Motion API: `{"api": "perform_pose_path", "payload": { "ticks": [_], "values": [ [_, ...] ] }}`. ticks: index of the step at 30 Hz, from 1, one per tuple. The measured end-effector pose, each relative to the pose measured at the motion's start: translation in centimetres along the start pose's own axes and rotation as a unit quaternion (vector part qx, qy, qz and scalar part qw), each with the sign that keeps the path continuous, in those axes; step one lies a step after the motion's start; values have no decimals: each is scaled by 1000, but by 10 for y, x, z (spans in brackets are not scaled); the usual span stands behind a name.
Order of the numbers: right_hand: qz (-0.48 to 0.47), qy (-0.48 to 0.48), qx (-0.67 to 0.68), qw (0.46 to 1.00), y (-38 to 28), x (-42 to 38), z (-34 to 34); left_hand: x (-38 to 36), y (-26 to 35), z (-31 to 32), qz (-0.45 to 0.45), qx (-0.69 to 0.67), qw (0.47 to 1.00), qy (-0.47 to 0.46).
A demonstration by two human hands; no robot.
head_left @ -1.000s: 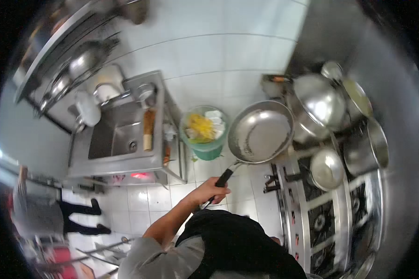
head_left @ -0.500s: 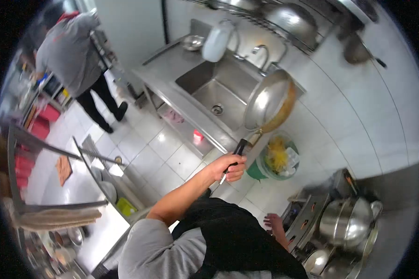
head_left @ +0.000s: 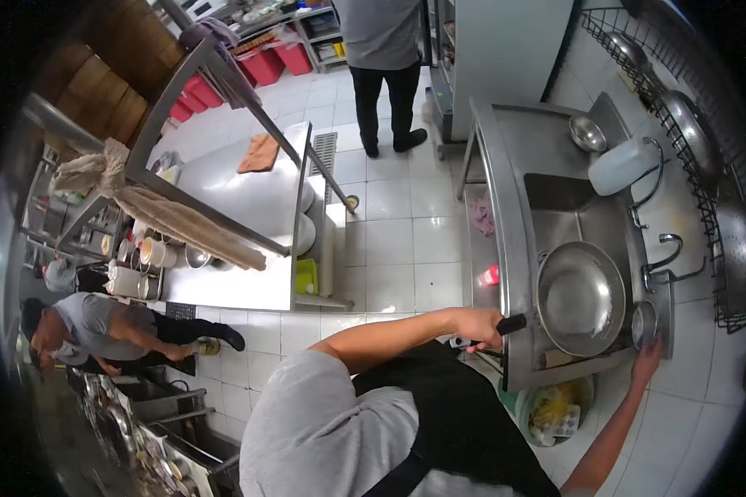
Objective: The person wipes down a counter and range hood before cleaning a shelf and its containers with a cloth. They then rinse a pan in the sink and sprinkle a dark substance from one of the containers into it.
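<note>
My left hand (head_left: 478,328) is closed around a tool with a black handle end (head_left: 512,324), and a short metallic part shows on the other side of my fist. Just beyond it, a wide round metal pan (head_left: 580,296) rests over the steel sink (head_left: 562,195), its inside facing up. A light brown piece, seemingly its handle, shows beneath the near rim. At the sink's right edge, my right hand (head_left: 650,354) reaches to a small metal bowl (head_left: 643,321), fingers on its near rim.
A bin (head_left: 590,396) with yellow waste stands below the sink's near end. Along the right wall are a tap (head_left: 663,257), a white jug (head_left: 623,166) and a wire rack (head_left: 680,149). One person (head_left: 381,50) stands ahead; another (head_left: 108,327) bends at the left.
The view has turned left. The pan, held up by my left hand before, now lies over the sink. My right hand has gone from beside the stove to the small bowl.
</note>
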State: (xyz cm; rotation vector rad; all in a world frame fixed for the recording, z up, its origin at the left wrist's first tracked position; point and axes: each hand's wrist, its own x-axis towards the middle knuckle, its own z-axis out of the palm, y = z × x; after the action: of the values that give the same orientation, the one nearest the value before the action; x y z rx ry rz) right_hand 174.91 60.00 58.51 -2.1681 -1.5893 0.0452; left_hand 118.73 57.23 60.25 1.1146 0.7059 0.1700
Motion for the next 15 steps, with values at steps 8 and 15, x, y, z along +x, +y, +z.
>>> {"api": "perform_pose_path", "payload": {
  "ticks": [8,15],
  "values": [
    [76,-41,-55,995,-79,95,59,-2,17,-23,-105,38,987,117],
    [54,61,-269,960,-89,91,89,22,38,-73,-108,59,988,97]
  ]
}}
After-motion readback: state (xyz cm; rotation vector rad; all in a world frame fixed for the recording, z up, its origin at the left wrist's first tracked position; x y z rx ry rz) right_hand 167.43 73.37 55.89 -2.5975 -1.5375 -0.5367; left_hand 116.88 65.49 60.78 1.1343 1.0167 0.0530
